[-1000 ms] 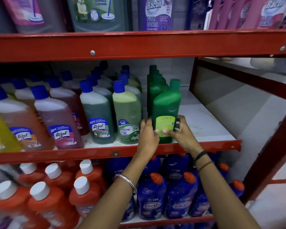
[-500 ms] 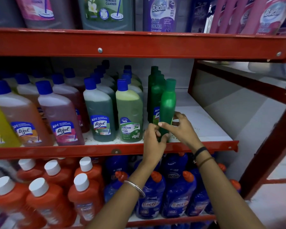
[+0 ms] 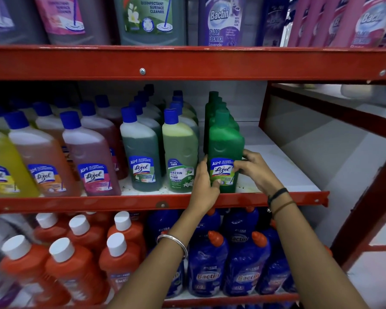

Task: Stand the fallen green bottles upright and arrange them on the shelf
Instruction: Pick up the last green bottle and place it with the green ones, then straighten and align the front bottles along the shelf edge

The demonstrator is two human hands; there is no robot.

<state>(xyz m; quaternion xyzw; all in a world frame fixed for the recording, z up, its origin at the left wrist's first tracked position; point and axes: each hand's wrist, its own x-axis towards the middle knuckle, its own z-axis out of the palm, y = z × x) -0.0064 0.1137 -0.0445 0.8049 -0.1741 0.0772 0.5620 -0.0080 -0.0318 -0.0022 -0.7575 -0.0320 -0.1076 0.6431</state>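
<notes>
Two hands are holding one green bottle standing up at the shelf's front edge: left hand and right hand fingers are gripping its sides, in front of more green bottles

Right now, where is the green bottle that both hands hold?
It stands upright at the front edge of the middle shelf, heading the green row, right of the Bactin floor cleaner bottle, between left hand and right hand.

Single head view, close, facing forward-down at red shelf
</notes>
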